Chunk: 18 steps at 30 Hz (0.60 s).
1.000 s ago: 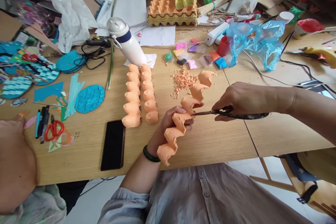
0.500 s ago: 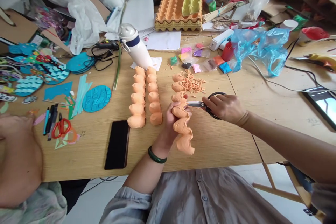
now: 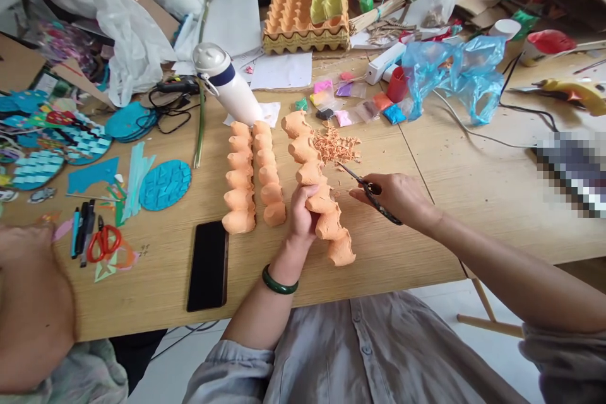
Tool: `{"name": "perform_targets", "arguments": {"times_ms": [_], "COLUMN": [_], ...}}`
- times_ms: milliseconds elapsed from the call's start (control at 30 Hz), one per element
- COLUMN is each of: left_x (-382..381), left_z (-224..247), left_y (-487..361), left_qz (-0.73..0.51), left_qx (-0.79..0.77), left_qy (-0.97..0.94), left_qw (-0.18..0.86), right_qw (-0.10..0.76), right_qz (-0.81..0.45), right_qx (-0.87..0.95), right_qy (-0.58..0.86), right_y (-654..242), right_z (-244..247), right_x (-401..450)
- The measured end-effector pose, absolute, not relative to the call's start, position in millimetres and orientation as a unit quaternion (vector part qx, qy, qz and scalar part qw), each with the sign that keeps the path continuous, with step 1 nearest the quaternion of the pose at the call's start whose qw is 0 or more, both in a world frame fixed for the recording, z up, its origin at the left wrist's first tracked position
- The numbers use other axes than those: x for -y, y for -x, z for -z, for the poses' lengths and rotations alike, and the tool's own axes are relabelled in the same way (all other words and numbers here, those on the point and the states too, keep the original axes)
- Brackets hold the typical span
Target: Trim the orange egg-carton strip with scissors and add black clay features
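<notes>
My left hand (image 3: pixel 303 211) grips an orange egg-carton strip (image 3: pixel 310 173) around its middle, tilted with its far end leaning left. To the right of the strip, my right hand (image 3: pixel 395 196) holds black-handled scissors (image 3: pixel 374 197), their blades pointing up-left and apart from the strip. A pile of orange scraps (image 3: pixel 337 144) lies on the table beyond the blades. Two more orange strips, a left one (image 3: pixel 239 180) and a narrower one (image 3: pixel 268 170), lie side by side left of my left hand.
A black phone (image 3: pixel 207 265), red scissors (image 3: pixel 104 241) and a woven blue disc (image 3: pixel 165 185) lie left. Behind are a white bottle (image 3: pixel 231 85), stacked egg trays (image 3: pixel 303 19) and a blue plastic bag (image 3: pixel 454 76). Another person's arm (image 3: pixel 35 309) rests at far left.
The held strip has tilted, its far end moving left and its near end right. The scissors have moved off it, and their blades now look closer together.
</notes>
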<state>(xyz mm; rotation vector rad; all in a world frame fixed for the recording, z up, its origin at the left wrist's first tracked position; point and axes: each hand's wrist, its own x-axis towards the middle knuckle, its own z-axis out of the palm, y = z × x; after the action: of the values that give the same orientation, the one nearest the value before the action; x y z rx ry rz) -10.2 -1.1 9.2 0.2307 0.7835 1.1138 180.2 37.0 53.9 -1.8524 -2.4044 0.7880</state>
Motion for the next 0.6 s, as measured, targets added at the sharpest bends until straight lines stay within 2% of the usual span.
{"name": "perform_targets", "arguments": {"times_ms": [100, 167, 400, 600], "left_x": [2.1, 3.4, 3.1, 3.1], "left_z": [-14.1, -15.6, -16.8, -15.2], "left_y": [8.1, 6.6, 3.7, 5.9], "left_qz": [-0.621, -0.615, -0.612, -0.602], "left_qx": [-0.321, -0.32, -0.392, -0.382], "left_qy": [-0.115, -0.116, -0.144, -0.164], "left_qw": [0.705, 0.711, 0.671, 0.682], "right_qw": [0.05, 0.064, 0.018, 0.055], "right_qz": [-0.461, -0.522, -0.498, -0.53], "right_qx": [0.699, 0.67, 0.684, 0.653], "right_qy": [0.545, 0.524, 0.533, 0.539], "right_y": [-189.1, -192.1, -193.9, -195.7], "right_z": [-54.0, -54.0, -57.0, -51.4], "right_x": [-43.4, -46.6, -51.6, -50.7]}}
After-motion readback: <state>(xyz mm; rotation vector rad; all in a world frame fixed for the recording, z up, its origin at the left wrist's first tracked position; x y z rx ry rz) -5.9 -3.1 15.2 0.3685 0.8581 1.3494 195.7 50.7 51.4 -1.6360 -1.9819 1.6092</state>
